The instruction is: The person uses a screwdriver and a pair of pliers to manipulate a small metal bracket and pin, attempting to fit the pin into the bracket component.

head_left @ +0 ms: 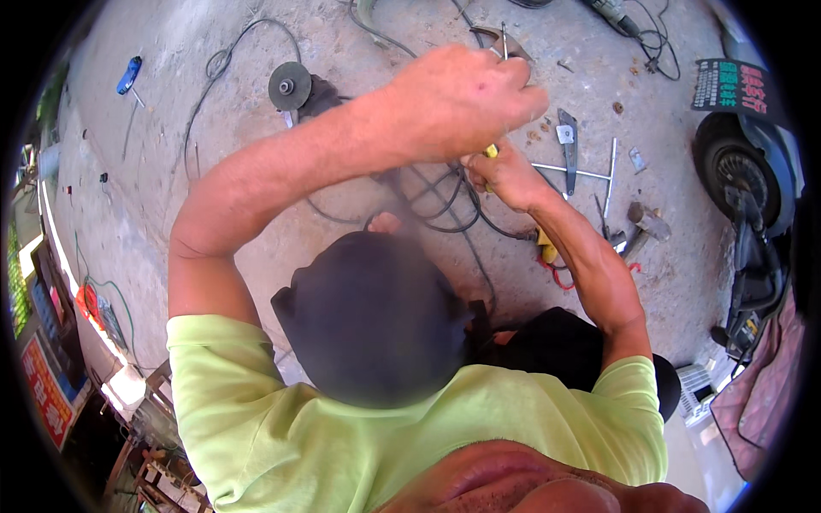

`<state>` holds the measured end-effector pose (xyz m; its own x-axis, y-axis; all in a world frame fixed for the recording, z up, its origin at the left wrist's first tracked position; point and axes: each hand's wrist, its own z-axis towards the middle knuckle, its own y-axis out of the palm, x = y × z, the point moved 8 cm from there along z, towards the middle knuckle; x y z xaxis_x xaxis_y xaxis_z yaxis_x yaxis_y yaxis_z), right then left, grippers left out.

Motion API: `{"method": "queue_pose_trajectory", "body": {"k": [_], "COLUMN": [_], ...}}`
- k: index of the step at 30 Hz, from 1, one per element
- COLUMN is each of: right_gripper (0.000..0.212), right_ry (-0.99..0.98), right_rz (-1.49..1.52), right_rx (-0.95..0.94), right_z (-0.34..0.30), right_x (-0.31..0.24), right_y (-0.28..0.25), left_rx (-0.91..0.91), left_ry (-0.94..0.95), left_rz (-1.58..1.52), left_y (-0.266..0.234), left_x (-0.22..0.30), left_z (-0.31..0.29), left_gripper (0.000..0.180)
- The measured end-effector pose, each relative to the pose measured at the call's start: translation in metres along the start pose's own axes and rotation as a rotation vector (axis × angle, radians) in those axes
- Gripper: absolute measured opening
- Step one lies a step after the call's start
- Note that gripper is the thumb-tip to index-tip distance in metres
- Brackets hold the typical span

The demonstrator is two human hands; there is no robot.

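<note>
My left hand [466, 98] is closed in a fist, reaching across from the left. A thin metal rod [505, 38] sticks up past its knuckles; whatever part lies inside the fist is hidden. Just below it, my right hand [511, 178] is curled round something with a yellow end [491, 151]. The fingers cover most of that thing, so its kind does not show. The two hands are close together above the concrete floor, with black cable [449, 209] lying beneath them. An angle grinder [295, 88] with a round disc lies on the floor beyond my left forearm.
Right of my hands lie a T-handle wrench [611, 171], a dark flat tool [567, 141] and a hammer [647, 221]. A blue-handled screwdriver [129, 75] is far left. A scooter wheel [731, 162] stands at the right. Another power tool [611, 13] lies at the top.
</note>
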<state>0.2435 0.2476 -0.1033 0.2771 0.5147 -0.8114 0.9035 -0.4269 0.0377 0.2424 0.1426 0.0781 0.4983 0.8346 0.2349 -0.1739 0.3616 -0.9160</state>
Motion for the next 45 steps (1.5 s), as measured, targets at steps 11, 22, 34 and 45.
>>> {"method": "queue_pose_trajectory", "body": {"k": [11, 22, 34, 45], "right_gripper": [0.043, 0.045, 0.047, 0.032], "right_ry": [-0.134, -0.137, -0.002, -0.095], "right_rz": [0.458, 0.273, 0.198, -0.001], "right_rx": [-0.024, -0.150, -0.225, 0.073], "right_z": [0.004, -0.012, -0.020, 0.007], "right_x": [-0.030, -0.031, -0.006, 0.000], "right_y": [-0.034, -0.022, 0.006, -0.004], "left_rx": [0.438, 0.126, -0.255, 0.318], "left_ry": [-0.423, -0.825, -0.634, -0.086], "left_rz": [-0.516, -0.840, -0.826, -0.186], "left_y": [0.058, 0.058, -0.025, -0.010], "left_x": [-0.018, -0.143, -0.189, -0.030], "left_z": [-0.086, -0.137, -0.033, 0.018], "left_gripper": [0.021, 0.027, 0.022, 0.019]}}
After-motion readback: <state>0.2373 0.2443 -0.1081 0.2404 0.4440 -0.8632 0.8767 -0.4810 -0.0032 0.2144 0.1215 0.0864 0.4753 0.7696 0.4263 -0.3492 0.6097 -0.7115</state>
